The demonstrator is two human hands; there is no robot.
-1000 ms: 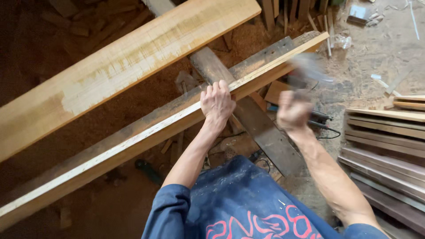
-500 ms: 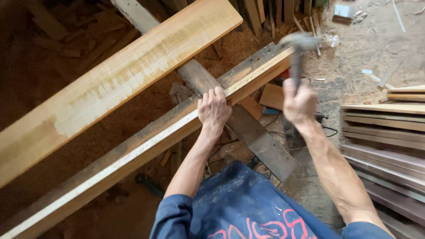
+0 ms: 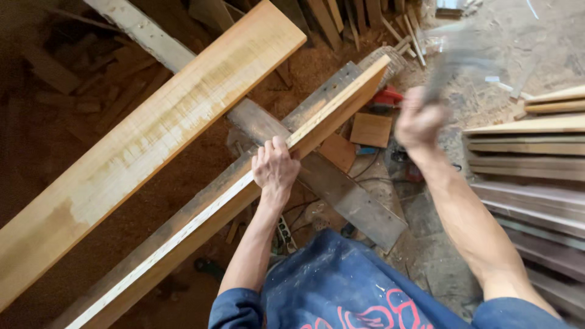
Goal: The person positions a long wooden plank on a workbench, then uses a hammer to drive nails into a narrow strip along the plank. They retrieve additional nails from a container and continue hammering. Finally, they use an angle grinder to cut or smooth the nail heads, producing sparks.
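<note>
The left hand [image 3: 276, 167] presses its grip over the top edge of a narrow plank [image 3: 244, 186] standing on edge, which runs diagonally from lower left to upper right. The right hand [image 3: 419, 122] is raised, fist wrapped around a blurred hammer [image 3: 454, 64], in free air right of the plank's end. A wide pale board [image 3: 146, 137] lies parallel on the left; stacked boards [image 3: 530, 158] crowd the right edge

A single head-worn camera looked steeply down, close above the person's arms. It faced forward over the plank [image 3: 244, 183] and sawdust floor [image 3: 183, 158].
</note>
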